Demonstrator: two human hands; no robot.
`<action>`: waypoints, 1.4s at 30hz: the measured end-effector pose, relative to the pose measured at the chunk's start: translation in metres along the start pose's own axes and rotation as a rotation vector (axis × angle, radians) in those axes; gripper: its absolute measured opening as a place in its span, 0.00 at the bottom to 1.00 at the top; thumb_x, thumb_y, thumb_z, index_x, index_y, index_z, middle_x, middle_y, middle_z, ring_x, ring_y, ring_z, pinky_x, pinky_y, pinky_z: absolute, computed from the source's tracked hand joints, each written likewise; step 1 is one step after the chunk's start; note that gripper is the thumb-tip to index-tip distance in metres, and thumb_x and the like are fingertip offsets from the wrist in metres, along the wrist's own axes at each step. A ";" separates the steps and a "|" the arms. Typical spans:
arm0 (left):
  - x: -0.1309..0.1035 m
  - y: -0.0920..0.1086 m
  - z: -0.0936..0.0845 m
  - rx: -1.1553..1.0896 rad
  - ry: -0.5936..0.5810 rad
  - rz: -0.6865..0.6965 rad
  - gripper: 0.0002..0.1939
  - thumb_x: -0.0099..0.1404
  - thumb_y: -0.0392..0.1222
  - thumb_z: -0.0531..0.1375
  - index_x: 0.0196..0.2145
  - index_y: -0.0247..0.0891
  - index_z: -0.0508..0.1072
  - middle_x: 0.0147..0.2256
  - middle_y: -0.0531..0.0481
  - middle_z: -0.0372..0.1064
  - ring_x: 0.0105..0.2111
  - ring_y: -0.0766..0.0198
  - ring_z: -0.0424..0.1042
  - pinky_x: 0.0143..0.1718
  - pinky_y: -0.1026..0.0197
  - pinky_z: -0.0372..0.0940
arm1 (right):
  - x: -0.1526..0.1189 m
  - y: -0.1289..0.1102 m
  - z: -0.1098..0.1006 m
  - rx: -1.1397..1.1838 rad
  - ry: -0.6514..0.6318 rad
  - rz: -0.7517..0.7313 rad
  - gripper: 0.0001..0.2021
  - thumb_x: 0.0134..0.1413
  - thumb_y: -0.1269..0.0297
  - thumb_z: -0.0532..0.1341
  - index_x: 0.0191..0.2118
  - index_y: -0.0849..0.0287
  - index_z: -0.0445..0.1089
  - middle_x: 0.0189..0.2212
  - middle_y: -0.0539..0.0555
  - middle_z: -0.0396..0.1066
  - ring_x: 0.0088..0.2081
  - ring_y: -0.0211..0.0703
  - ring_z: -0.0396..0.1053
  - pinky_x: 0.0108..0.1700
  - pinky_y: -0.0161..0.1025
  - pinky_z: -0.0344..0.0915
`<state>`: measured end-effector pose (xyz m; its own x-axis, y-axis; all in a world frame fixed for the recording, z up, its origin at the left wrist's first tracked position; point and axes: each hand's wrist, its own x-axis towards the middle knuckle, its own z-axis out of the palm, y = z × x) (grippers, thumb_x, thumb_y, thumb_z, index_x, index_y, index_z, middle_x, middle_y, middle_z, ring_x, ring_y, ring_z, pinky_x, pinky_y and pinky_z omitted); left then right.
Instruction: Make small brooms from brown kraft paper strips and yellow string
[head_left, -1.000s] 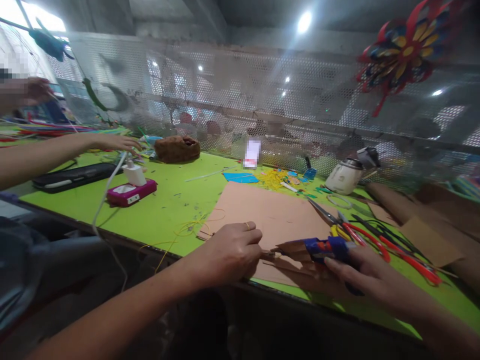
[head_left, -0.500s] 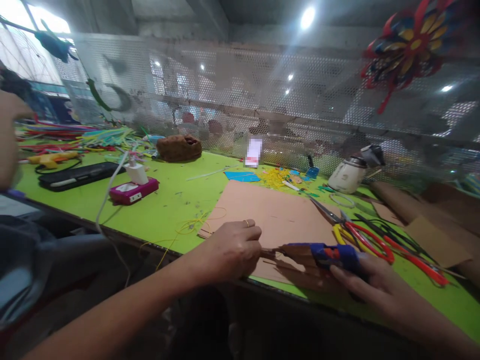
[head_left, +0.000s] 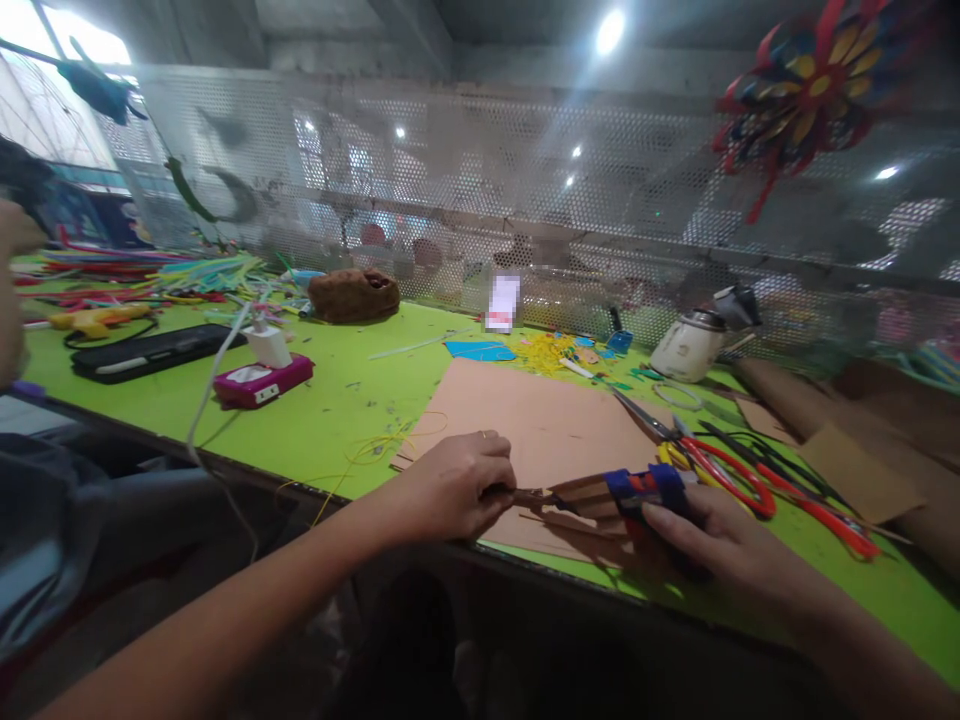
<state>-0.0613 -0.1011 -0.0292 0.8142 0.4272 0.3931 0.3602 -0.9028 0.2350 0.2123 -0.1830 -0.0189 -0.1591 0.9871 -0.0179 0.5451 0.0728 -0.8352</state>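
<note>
Left fist (head_left: 466,485) has rolled slightly; work stays at one spot.
I pinch a dark piece (head_left: 531,496) over the sheet's (head_left: 532,410) near edge; my right hand (head_left: 724,520) grips the blue tool (head_left: 626,486), tip at the piece, contact unclear.

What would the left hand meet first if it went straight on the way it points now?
Likely the blue-handled tool in the right hand, ahead of the left hand; depth is unclear.
</note>
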 end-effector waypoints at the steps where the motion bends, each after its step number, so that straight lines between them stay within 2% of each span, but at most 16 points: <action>1: 0.000 0.000 0.000 -0.008 -0.002 -0.002 0.07 0.61 0.32 0.55 0.32 0.34 0.74 0.30 0.48 0.66 0.33 0.64 0.65 0.33 0.63 0.60 | -0.001 0.004 -0.002 0.011 0.010 0.009 0.20 0.53 0.46 0.57 0.30 0.60 0.72 0.24 0.52 0.69 0.25 0.40 0.64 0.24 0.33 0.60; 5: -0.001 -0.001 -0.001 -0.018 -0.004 -0.003 0.07 0.61 0.32 0.55 0.32 0.34 0.74 0.30 0.48 0.65 0.33 0.65 0.65 0.32 0.63 0.59 | -0.008 0.021 -0.013 0.070 0.080 0.039 0.22 0.51 0.44 0.59 0.24 0.60 0.69 0.19 0.50 0.65 0.21 0.37 0.61 0.21 0.32 0.58; 9: -0.001 0.000 0.000 -0.006 0.007 -0.021 0.07 0.62 0.34 0.55 0.31 0.35 0.73 0.30 0.48 0.65 0.32 0.65 0.64 0.31 0.63 0.59 | -0.002 0.030 -0.031 0.079 0.242 0.008 0.22 0.54 0.43 0.56 0.28 0.61 0.70 0.21 0.52 0.68 0.22 0.39 0.64 0.22 0.33 0.59; 12: -0.001 0.000 0.001 -0.004 0.014 -0.028 0.08 0.63 0.35 0.54 0.31 0.35 0.73 0.30 0.48 0.65 0.32 0.65 0.64 0.31 0.63 0.58 | 0.022 0.030 -0.049 -0.119 0.414 -0.076 0.23 0.55 0.44 0.54 0.31 0.61 0.71 0.23 0.54 0.70 0.23 0.40 0.65 0.24 0.34 0.61; 15: -0.001 -0.001 0.001 0.004 0.019 -0.027 0.08 0.63 0.35 0.54 0.31 0.35 0.72 0.30 0.48 0.64 0.32 0.64 0.64 0.31 0.63 0.58 | 0.057 0.030 -0.070 -0.548 0.673 -0.189 0.22 0.55 0.46 0.53 0.32 0.62 0.73 0.23 0.56 0.72 0.24 0.43 0.67 0.26 0.37 0.62; 17: -0.001 -0.001 0.001 0.013 0.025 -0.033 0.08 0.64 0.36 0.54 0.31 0.35 0.72 0.30 0.48 0.64 0.32 0.64 0.64 0.31 0.63 0.58 | 0.083 0.031 -0.081 -0.645 0.737 -0.179 0.20 0.53 0.49 0.55 0.33 0.63 0.73 0.22 0.57 0.71 0.25 0.47 0.67 0.26 0.39 0.61; 20: -0.002 -0.001 0.002 0.022 0.028 -0.039 0.09 0.65 0.37 0.53 0.30 0.35 0.71 0.29 0.48 0.63 0.32 0.64 0.64 0.30 0.63 0.57 | 0.117 0.036 -0.087 -0.745 0.701 -0.232 0.16 0.51 0.54 0.59 0.37 0.63 0.74 0.30 0.60 0.74 0.32 0.49 0.69 0.33 0.40 0.62; 24: -0.002 0.000 0.001 0.028 0.022 -0.036 0.10 0.65 0.36 0.52 0.29 0.36 0.70 0.29 0.48 0.63 0.31 0.64 0.63 0.29 0.63 0.57 | 0.141 0.046 -0.071 -0.873 0.580 -0.269 0.08 0.44 0.64 0.63 0.32 0.60 0.75 0.31 0.57 0.73 0.35 0.47 0.68 0.36 0.38 0.61; 28: -0.002 -0.001 -0.001 0.025 -0.004 -0.028 0.09 0.65 0.36 0.52 0.29 0.36 0.69 0.30 0.48 0.63 0.31 0.64 0.63 0.29 0.63 0.57 | 0.142 0.053 -0.059 -0.953 0.544 -0.186 0.07 0.45 0.65 0.61 0.28 0.61 0.76 0.26 0.55 0.71 0.30 0.45 0.67 0.31 0.37 0.59; 32: -0.002 -0.002 0.001 -0.004 0.012 -0.033 0.08 0.65 0.36 0.52 0.30 0.36 0.69 0.30 0.47 0.63 0.32 0.64 0.63 0.30 0.63 0.58 | 0.133 0.055 -0.068 -0.991 0.544 -0.097 0.11 0.49 0.61 0.59 0.29 0.62 0.76 0.23 0.56 0.71 0.26 0.44 0.66 0.26 0.36 0.55; 37: -0.002 -0.002 0.003 -0.001 0.008 -0.039 0.09 0.65 0.37 0.52 0.30 0.36 0.70 0.30 0.47 0.63 0.32 0.64 0.63 0.31 0.63 0.58 | 0.127 0.054 -0.075 -1.059 0.589 -0.060 0.13 0.51 0.61 0.59 0.32 0.65 0.76 0.27 0.60 0.71 0.30 0.48 0.66 0.29 0.39 0.56; 42: -0.001 0.000 0.001 0.012 0.008 -0.041 0.10 0.66 0.38 0.51 0.29 0.36 0.69 0.30 0.48 0.63 0.32 0.64 0.63 0.31 0.63 0.58 | 0.136 0.048 -0.061 -1.089 0.520 -0.137 0.09 0.49 0.68 0.58 0.32 0.63 0.76 0.29 0.59 0.71 0.33 0.46 0.66 0.33 0.38 0.57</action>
<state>-0.0616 -0.1013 -0.0308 0.7950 0.4644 0.3901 0.3990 -0.8849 0.2403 0.2671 -0.0369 -0.0283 -0.0569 0.8829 0.4660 0.9958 0.0164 0.0906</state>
